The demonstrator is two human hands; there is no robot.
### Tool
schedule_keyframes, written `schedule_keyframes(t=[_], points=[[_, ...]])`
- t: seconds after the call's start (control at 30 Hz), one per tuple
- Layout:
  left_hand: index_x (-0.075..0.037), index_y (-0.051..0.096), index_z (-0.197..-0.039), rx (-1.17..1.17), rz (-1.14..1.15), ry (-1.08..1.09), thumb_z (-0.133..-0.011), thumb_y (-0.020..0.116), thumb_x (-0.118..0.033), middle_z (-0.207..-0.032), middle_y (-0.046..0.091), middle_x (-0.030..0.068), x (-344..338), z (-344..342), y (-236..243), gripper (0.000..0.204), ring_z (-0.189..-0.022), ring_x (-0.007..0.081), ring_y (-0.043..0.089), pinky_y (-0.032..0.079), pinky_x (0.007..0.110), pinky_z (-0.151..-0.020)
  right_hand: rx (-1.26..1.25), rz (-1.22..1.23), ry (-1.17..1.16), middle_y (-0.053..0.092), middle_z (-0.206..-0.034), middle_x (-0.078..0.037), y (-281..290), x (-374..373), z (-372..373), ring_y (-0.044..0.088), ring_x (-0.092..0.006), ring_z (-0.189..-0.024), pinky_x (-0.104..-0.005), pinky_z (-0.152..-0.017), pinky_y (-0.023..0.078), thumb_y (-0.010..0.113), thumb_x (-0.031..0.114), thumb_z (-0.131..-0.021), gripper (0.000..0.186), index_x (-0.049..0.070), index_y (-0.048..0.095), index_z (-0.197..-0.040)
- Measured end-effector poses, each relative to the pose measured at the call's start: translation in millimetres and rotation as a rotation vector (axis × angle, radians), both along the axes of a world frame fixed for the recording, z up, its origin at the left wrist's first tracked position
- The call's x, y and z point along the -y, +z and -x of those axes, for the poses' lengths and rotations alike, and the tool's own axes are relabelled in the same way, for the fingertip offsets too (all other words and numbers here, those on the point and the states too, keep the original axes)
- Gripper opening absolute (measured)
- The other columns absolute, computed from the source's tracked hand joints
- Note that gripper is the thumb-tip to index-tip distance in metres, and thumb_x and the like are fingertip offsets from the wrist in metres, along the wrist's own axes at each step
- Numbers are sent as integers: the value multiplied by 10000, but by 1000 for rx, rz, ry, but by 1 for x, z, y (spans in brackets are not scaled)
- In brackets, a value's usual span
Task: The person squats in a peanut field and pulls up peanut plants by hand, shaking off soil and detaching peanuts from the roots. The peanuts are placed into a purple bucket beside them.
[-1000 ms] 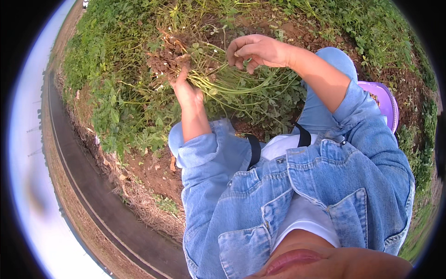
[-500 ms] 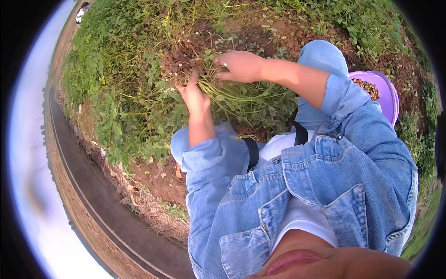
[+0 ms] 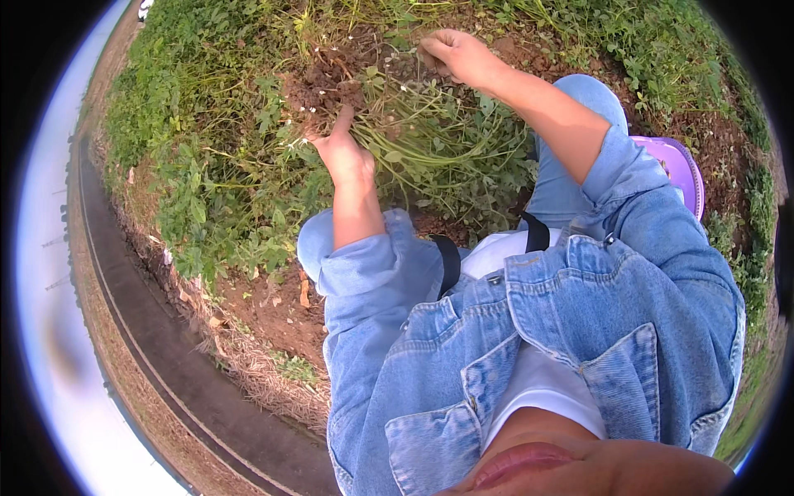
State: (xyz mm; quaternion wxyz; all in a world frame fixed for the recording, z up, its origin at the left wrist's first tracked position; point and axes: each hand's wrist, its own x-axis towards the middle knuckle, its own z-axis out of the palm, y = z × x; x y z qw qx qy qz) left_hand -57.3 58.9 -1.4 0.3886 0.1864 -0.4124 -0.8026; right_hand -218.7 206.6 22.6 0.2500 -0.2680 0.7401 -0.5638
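Observation:
My left hand [image 3: 343,157] is closed round an uprooted peanut plant, thumb pointing up, just under its root end. A clump of brown soil and roots [image 3: 324,87] with small white bits stands above that hand. The plant's long green stems [image 3: 447,149] trail to the right, over the ground in front of my knees. My right hand [image 3: 455,56] is apart from the plant, up and to the right of the roots, low over bare soil. Its fingers are curled together; whatever they may hold is hidden.
Beside my right knee stands a purple bucket [image 3: 685,178], partly covered by my sleeve. Low green plants [image 3: 198,107] spread ahead and left. Reddish soil [image 3: 277,310] and dry straw [image 3: 277,376] lie by my left side, with a dark paved road [image 3: 149,289] beyond.
My right hand has left the stems near the roots and moved up and right, its fingers curling in. My left hand keeps its hold on the plant.

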Motion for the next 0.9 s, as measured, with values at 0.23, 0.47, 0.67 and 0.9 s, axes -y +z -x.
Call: schedule_keyframes(t=[0.23, 0.47, 0.67, 0.9], points=[[-119, 369, -1351, -55, -113, -91, -826, 526, 133, -1271, 521, 123, 3, -4, 0, 604, -1111, 271, 556, 498, 434, -928, -336, -33, 402, 682, -893, -76, -14, 13, -33, 620, -173, -774, -316, -725, 493, 681, 289, -829, 361, 18, 654, -1067], [-138, 304, -1388, 65, -62, -62, -813, 549, 132, -1313, 485, 119, -8, 2, -9, 681, -1134, 261, 537, 467, 389, -965, -612, -353, 459, 662, -864, -216, 1, 13, -44, 645, -357, -822, -425, -749, 519, 657, 430, -779, 464, 13, 673, -982], [-127, 348, -1329, 95, -46, -66, -778, 592, 162, -1264, 515, 116, -22, 4, 6, 669, -1105, 254, 553, 480, 406, -931, -626, -402, 487, 653, -810, -223, 7, 10, -39, 640, -353, -774, -423, -747, 511, 577, 356, -810, 412, -20, 629, -971], [-95, 354, -1338, 32, -11, -26, -791, 578, 162, -1262, 519, 123, -12, 5, 1, 644, -1091, 253, 564, 493, 395, -930, -211, -88, 550, 691, -857, -153, -12, 4, -34, 644, -277, -785, -386, -750, 485, 649, 524, -804, 577, -23, 662, -988]])
